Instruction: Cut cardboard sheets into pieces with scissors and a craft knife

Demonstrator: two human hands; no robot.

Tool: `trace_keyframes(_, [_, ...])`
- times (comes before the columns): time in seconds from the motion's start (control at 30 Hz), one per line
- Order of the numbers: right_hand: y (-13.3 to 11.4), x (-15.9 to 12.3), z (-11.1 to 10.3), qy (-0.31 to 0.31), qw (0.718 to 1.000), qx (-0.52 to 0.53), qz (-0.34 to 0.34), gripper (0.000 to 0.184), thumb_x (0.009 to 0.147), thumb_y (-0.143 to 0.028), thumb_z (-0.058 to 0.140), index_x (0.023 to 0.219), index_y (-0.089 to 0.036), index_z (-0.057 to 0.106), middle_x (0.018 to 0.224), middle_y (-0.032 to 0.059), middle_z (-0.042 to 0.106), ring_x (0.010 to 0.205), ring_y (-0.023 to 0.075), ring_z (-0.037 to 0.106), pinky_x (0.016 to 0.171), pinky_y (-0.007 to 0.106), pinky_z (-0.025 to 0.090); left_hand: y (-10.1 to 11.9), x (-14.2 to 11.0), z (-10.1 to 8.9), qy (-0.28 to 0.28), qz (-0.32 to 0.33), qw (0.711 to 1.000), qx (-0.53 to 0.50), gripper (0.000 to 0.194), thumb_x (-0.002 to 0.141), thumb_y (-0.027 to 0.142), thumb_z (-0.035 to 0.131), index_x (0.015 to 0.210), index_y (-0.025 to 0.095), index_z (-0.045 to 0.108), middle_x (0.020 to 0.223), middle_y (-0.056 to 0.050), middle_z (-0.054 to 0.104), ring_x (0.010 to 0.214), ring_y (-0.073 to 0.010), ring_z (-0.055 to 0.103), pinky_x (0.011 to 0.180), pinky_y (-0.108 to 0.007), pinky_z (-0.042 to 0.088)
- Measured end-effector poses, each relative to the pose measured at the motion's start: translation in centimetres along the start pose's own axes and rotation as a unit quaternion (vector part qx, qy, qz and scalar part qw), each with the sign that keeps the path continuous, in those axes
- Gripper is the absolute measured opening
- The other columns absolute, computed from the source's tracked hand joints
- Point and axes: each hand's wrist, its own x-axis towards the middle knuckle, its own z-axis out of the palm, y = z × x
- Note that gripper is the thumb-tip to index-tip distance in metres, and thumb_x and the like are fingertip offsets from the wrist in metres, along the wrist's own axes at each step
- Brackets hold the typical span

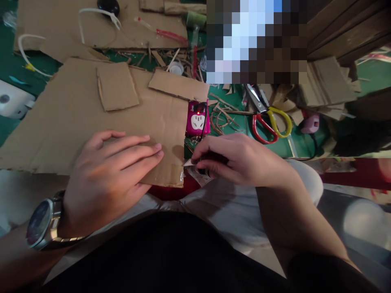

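Observation:
My left hand [114, 171] lies flat on a large cardboard sheet [159, 126], fingers stretched toward its right edge. A watch sits on that wrist. Just off the sheet's right edge, my right hand [235, 160] is closed around a dark-handled knife [206, 165]. Its pale pointed tip shows close to the cardboard edge; most of the handle is hidden by the fingers. Two smaller cardboard pieces rest on the sheet: a squarish one [117, 87] and a long strip [179, 85] at the far right corner.
Beyond the right hand is a magenta power socket [198, 122] with a lit red light and a black cord. Scissors [264, 112] with red and yellow handles lie right, near a pink plug-like device [310, 123]. Cardboard scraps [224, 114] litter the green table; a white device [14, 99] stands left.

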Motion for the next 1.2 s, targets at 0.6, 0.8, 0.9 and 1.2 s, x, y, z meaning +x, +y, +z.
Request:
trace_keyframes(0.6, [0.36,0.53,0.22,0.007,0.999,0.017,-0.049,0.012,0.106,-0.016,0.059,0.100,-0.018,0.069,0.089,0.0046,0.075,0.073,0.0136,0.066,0.068,0.025,0.046,0.28,0.04,-0.18,0.004,-0.009,1.000,-0.011,0.050,0.094,0.016,0.066,0.140,0.036,0.066,0.136,-0.001,0.077,0.129,-0.0349,0.070,0.107,-0.062,0.049])
trace_keyframes(0.8, [0.32,0.73,0.78,0.011,0.997,0.028,-0.065,0.010,0.106,-0.018,0.061,0.101,-0.017,0.069,0.092,0.0053,0.077,0.077,0.0147,0.070,0.069,0.026,0.047,0.06,-0.16,-0.20,-0.002,-0.004,1.000,-0.008,0.050,0.094,0.018,0.068,0.141,0.035,0.066,0.136,-0.002,0.077,0.130,-0.0360,0.069,0.108,-0.062,0.049])
trace_keyframes(0.9, [0.34,0.75,0.87,0.010,0.997,0.030,-0.065,0.010,0.106,-0.019,0.061,0.101,-0.018,0.070,0.092,0.0057,0.078,0.078,0.0155,0.071,0.069,0.026,0.047,0.09,-0.16,-0.20,-0.006,-0.004,1.000,-0.005,0.050,0.094,0.018,0.067,0.141,0.035,0.065,0.136,-0.003,0.077,0.130,-0.0357,0.069,0.107,-0.062,0.049])
trace_keyframes(1.2, [0.65,0.43,0.22,0.022,0.998,0.011,-0.060,0.010,0.105,-0.016,0.061,0.100,-0.016,0.070,0.089,0.0052,0.076,0.072,0.0130,0.067,0.068,0.025,0.047,0.25,-0.18,-0.21,0.004,-0.008,1.000,-0.006,0.050,0.094,0.017,0.068,0.141,0.034,0.066,0.137,-0.002,0.077,0.131,-0.0355,0.069,0.109,-0.060,0.048])
